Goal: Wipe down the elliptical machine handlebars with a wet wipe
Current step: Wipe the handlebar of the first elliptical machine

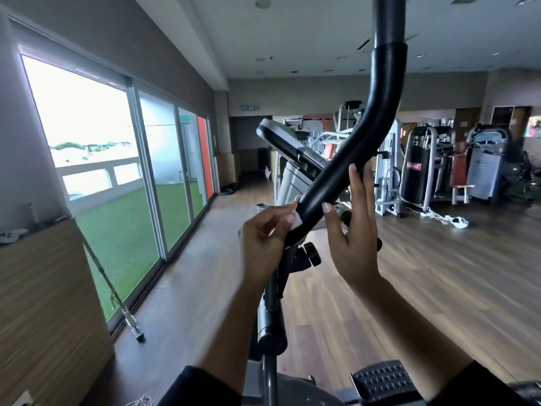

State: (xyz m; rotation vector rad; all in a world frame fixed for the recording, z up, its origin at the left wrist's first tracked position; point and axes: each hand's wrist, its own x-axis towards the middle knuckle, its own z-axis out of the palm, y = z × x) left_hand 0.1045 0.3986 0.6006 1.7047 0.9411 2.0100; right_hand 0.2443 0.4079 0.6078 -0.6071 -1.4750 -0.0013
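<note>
A black padded handlebar (363,136) of the elliptical machine curves down from the top of the view to the middle. My left hand (266,238) pinches a small white wet wipe (296,221) against the bar's lower left side. My right hand (354,230) rests on the bar from the right, thumb on the front, fingers stretched up behind it, loosely around the foam. The machine's console (289,145) sits tilted behind the bar. Most of the wipe is hidden under my fingers.
A pedal (383,382) lies at the bottom right and the machine's upright post (270,312) below my hands. Large sliding windows (117,159) line the left wall, with a wooden cabinet (44,303) in front. Weight machines (424,165) stand at the back on wooden floor.
</note>
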